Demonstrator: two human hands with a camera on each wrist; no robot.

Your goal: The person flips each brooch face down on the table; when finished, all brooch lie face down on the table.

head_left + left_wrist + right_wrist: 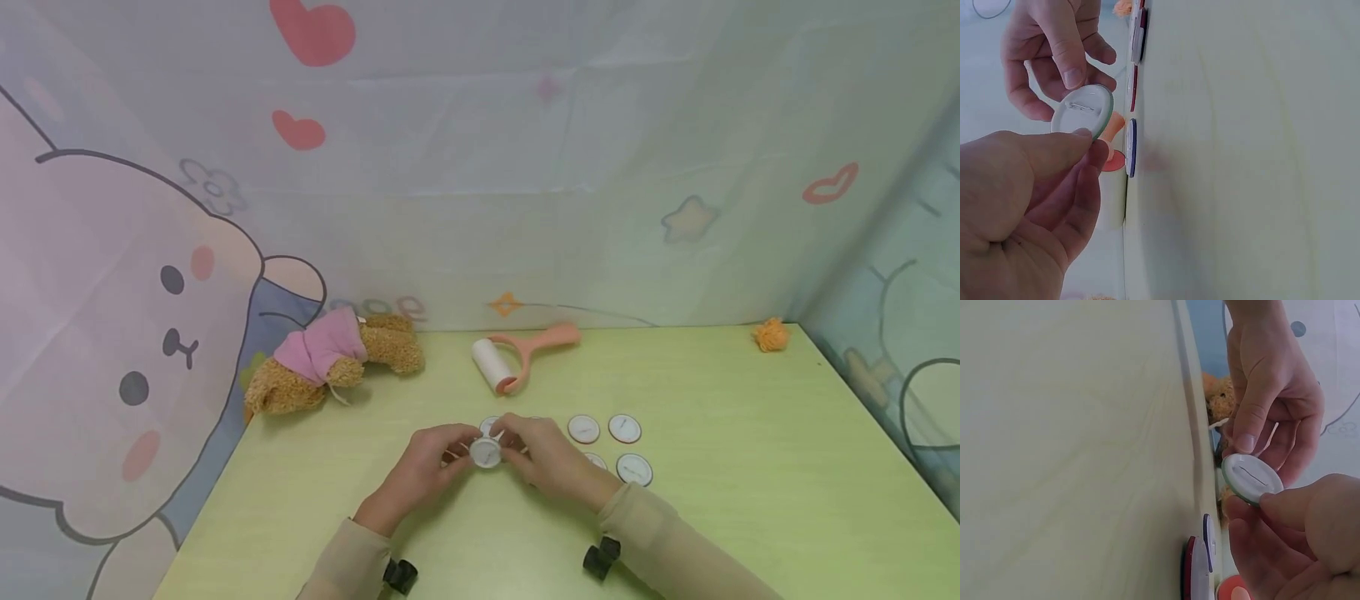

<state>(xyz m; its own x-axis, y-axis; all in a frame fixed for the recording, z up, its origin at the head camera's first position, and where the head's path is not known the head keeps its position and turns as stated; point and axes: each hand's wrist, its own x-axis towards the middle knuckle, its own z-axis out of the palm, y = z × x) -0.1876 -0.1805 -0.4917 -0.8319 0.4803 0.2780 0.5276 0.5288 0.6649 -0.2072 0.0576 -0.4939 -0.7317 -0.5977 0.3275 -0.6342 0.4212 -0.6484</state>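
Note:
A round pin-back button badge [486, 452] is held above the table with its white back and metal pin showing. Its rim looks green in the left wrist view. My left hand [423, 468] pinches one edge of the badge between thumb and fingers. On the opposite edge, my right hand [551, 458] pinches it too, thumb on the back. The badge's front face is hidden. Several more badges lie pin side up on the table, among them one badge [583, 429] behind my right hand and another badge [634, 469] by the right sleeve; some are partly covered by my right hand.
A lint roller [493, 367] with an orange handle lies behind the badges. At the back left rests a brown plush bear [322, 358] in a pink top. An orange fluffy ball [771, 335] sits at the far right corner of the green table [750, 467]. Printed cloth hangs behind.

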